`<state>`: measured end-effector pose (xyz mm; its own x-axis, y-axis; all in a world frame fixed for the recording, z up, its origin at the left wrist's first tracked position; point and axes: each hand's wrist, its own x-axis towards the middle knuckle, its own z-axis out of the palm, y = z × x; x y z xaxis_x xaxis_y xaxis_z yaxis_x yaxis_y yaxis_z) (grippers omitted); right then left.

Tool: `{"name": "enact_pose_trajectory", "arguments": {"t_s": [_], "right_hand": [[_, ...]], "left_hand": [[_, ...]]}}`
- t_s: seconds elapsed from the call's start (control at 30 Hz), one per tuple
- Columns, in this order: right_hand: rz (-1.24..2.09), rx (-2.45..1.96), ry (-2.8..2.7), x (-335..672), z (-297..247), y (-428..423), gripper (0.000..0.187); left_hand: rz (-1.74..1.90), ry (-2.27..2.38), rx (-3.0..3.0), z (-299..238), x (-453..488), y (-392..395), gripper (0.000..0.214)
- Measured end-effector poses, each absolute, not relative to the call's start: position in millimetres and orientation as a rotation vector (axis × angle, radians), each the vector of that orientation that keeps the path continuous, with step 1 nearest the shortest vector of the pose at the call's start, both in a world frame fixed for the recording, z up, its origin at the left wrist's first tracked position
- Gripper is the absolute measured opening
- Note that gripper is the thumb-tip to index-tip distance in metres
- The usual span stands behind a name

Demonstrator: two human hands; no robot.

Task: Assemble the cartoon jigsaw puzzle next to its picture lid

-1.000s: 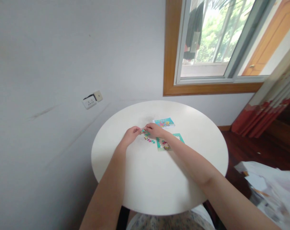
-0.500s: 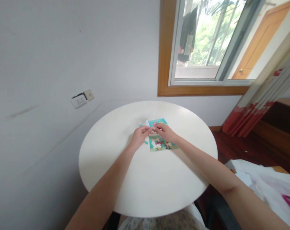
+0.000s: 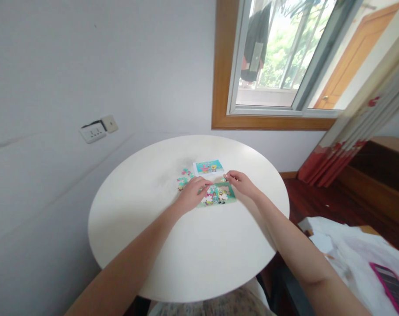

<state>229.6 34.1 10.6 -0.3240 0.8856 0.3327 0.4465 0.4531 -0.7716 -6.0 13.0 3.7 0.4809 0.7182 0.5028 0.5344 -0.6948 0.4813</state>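
Note:
A partly filled jigsaw puzzle [image 3: 221,199] with colourful cartoon figures lies on the round white table [image 3: 192,254]. My left hand [image 3: 194,193] rests over its upper left part, fingers stretched out and thumb apart, covering some of it. At the upper right corner of the puzzle, my right hand [image 3: 242,182] pinches a small puzzle piece [image 3: 224,176] between thumb and fingertips. Loose puzzle pieces [image 3: 185,175] form a pile left of the puzzle, partly behind my left hand. Behind the puzzle lies a picture card [image 3: 209,166] with a turquoise background.
A wall with a socket [image 3: 93,131] stands behind and left of the table. The window [image 3: 268,57] is at the back right, beside a red and white curtain [image 3: 334,149]. To the right, a phone [image 3: 390,285] with a pink edge lies on white cloth [image 3: 344,250].
My hands were close together above the puzzle and have moved apart. The right went rightward with the piece, the left came down over the puzzle's left side. The view has shifted slightly.

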Motion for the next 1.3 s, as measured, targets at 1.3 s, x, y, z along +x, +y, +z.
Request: {"name": "enact_pose_trajectory", "arguments": {"t_s": [1.3], "right_hand": [[0.998, -1.23, -1.984, 250.0, -0.1, 43.5, 0.017]], "left_hand": [[0.736, 0.888, 2.713, -5.1, 4.2, 1.8, 0.03]]}}
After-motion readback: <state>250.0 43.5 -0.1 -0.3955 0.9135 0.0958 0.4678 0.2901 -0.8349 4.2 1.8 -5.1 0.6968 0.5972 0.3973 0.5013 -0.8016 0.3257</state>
